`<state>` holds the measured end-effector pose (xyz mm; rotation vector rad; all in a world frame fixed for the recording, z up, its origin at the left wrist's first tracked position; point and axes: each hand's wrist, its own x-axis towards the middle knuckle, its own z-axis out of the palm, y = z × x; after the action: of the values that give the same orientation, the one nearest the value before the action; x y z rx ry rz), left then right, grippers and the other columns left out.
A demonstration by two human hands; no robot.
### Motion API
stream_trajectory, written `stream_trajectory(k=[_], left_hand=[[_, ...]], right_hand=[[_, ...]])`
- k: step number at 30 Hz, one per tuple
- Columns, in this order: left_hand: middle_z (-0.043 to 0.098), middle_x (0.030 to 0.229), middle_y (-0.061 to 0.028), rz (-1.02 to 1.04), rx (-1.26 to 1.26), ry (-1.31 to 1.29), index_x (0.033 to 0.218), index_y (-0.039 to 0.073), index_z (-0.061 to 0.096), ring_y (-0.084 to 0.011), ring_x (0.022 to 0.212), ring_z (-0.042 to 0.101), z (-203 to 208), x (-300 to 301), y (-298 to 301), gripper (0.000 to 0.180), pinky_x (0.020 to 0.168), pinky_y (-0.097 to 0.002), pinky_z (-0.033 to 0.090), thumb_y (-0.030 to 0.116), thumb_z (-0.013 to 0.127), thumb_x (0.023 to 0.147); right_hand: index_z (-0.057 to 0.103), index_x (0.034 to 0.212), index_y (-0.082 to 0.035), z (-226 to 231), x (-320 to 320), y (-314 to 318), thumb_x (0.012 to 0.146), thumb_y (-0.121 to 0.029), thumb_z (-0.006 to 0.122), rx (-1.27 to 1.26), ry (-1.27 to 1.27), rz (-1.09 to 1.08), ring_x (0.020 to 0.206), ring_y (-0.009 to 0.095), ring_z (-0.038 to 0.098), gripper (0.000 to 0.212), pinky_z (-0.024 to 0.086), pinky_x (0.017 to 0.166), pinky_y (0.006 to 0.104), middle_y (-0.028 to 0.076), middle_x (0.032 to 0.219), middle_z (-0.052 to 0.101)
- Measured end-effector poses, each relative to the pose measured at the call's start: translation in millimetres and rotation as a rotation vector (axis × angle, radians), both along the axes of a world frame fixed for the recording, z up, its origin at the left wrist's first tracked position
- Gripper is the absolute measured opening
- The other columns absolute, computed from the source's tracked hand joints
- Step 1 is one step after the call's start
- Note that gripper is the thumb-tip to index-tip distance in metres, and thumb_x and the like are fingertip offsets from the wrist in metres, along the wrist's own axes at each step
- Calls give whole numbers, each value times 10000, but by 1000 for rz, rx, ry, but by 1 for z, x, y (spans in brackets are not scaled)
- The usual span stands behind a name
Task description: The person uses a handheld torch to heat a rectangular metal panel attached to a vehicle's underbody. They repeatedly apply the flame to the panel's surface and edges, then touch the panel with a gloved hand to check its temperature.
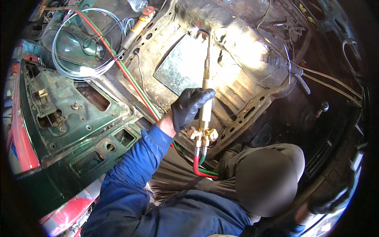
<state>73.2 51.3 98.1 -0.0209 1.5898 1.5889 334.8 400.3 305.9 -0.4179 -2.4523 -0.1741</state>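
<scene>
In a black glove, my left hand [192, 106] is wrapped round the pale handle of a gas torch [206, 113]. Brass valves sit at the torch's lower end, where a red hose [196, 165] and a green hose [203, 159] join it. Its thin bent neck points away from me, the tip close to a raised, worn metal panel [193, 14]. Under the neck lies a greyish rectangular sheet [175, 65]. Far off at the lower right, my right hand [333, 202], also dark-gloved, is beside the pale edge of the vehicle body; shadow hides its fingers.
A green door-like panel [71, 118] stands at the left. Beyond it lie coiled wire [55, 49] and an orange-bodied grinder [139, 27]. Red and green hoses run across the bare metal floor. Cables [331, 81] cross the right side. A blurred round patch covers part of my lap area.
</scene>
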Motion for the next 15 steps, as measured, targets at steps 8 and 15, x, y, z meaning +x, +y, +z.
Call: stream_trajectory(k=[8, 15], left_hand=[[663, 812, 8, 190, 56, 202, 933, 72, 719, -88, 690, 592, 38, -12, 36, 433, 657, -272, 489, 492, 635, 996], [704, 851, 20, 387, 77, 61, 1054, 119, 714, -78, 691, 664, 56, -33, 68, 316, 652, -261, 543, 421, 625, 1023]], right_hand=[[440, 1497, 39, -113, -121, -151, 1112, -424, 427, -1503, -600, 355, 1100, 260, 650, 602, 501, 969, 329, 197, 1282, 634], [401, 1560, -72, -98, -174, -136, 1029, -770, 262, -2285, -425, 368, 812, 190, 681, 887, 543, 574, 273, 138, 1242, 678]])
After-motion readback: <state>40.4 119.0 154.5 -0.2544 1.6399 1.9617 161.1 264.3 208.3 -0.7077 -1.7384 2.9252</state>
